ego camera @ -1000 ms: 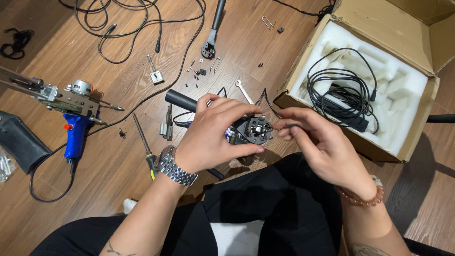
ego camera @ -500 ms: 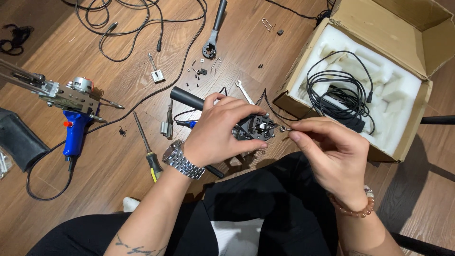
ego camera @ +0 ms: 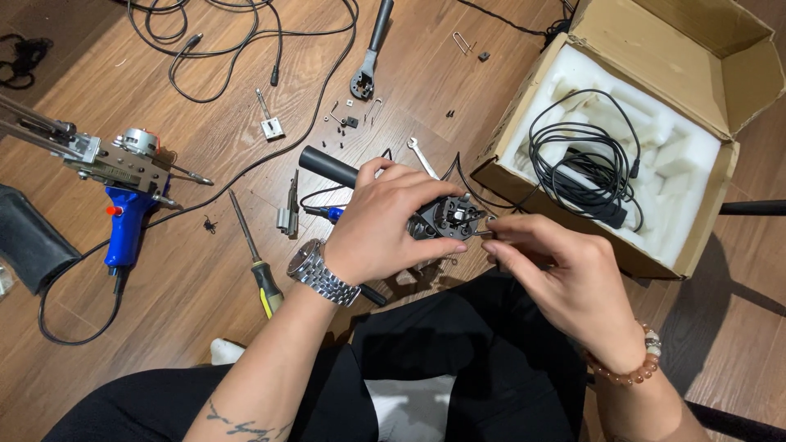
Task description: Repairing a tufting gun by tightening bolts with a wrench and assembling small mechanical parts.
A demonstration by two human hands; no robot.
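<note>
Matt wood floor (ego camera: 164, 270), brown cardboard box (ego camera: 655, 49), shiny metal watch (ego camera: 319, 274).

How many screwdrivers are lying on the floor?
1 that is plain: a screwdriver with a yellow and black handle, on the wooden floor beside the left hand. A blue-tipped tool half hidden under that hand may be another.
</note>
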